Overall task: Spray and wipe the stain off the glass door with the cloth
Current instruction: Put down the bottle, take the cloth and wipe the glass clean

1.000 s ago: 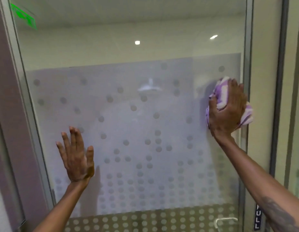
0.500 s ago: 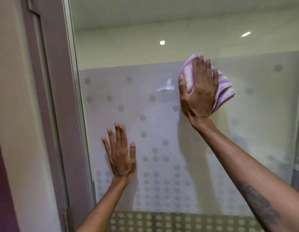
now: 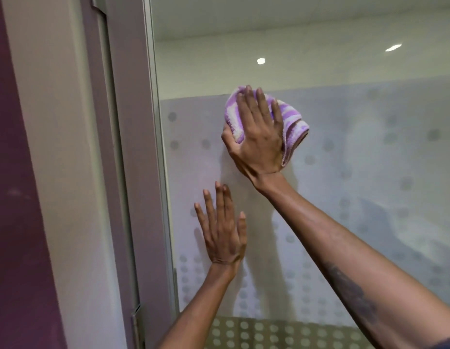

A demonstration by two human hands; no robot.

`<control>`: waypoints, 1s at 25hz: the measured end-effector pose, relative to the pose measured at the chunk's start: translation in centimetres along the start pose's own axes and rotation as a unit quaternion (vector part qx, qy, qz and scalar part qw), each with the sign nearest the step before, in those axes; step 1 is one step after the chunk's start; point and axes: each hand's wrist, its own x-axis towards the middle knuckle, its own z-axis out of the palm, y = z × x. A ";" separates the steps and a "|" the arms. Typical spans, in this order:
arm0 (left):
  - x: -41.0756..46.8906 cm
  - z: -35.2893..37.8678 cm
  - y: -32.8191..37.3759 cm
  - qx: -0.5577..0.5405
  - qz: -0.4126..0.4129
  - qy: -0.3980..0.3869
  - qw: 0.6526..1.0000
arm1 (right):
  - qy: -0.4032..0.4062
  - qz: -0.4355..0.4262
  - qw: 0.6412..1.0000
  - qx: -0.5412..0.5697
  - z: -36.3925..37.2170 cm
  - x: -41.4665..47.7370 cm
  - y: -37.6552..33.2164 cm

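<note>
The wiping step is in hand. Just above the centre of the frame, the right hand [image 3: 256,137] lies flat with fingers spread, pressing a bunched purple-and-white cloth [image 3: 292,122] against the glass door [image 3: 370,172], right at the top edge of the frosted, dotted band. Below it, in the lower middle of the frame, the left hand [image 3: 222,233] holds nothing and rests open, palm on the pane, near the door frame [image 3: 133,172] at the left, seemingly steadying it. No spray bottle shows, and no distinct stain can be made out on the glass. The next move likely calls for firm, even pressure while sweeping the cloth across the frosted area.
</note>
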 end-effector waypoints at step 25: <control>-0.4 -0.3 -0.2 -0.007 0.000 -0.007 1.000 | -0.062 -0.213 0.974 -0.036 -6.1 -10.0 12.8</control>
